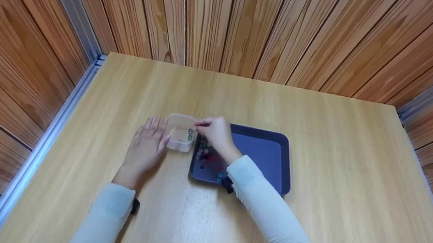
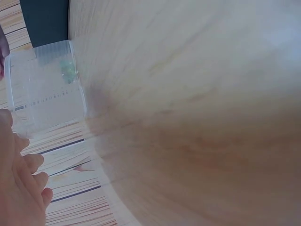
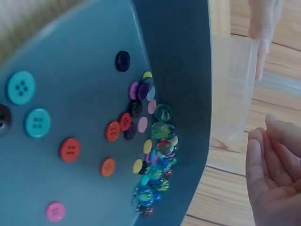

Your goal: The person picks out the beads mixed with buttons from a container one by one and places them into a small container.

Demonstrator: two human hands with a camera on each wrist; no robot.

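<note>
Clear plastic container [image 1: 181,133] just left of centre in the head view, touching the left rim of the dark blue tray [image 1: 276,139], a couple of green glass beads [image 1: 189,134] already inside. Left hand [image 1: 147,146] flat against its left wall, fingers straight. Right hand [image 1: 215,131] over the rim, fingertips pinched — around what, cannot tell. Buttons [image 3: 70,149] and marbles [image 3: 155,181] heaped at the tray's edge. Risk: a light box sliding or tipping under a nudge — or a marble bouncing out and rolling off across the table [image 1: 339,161].
</note>
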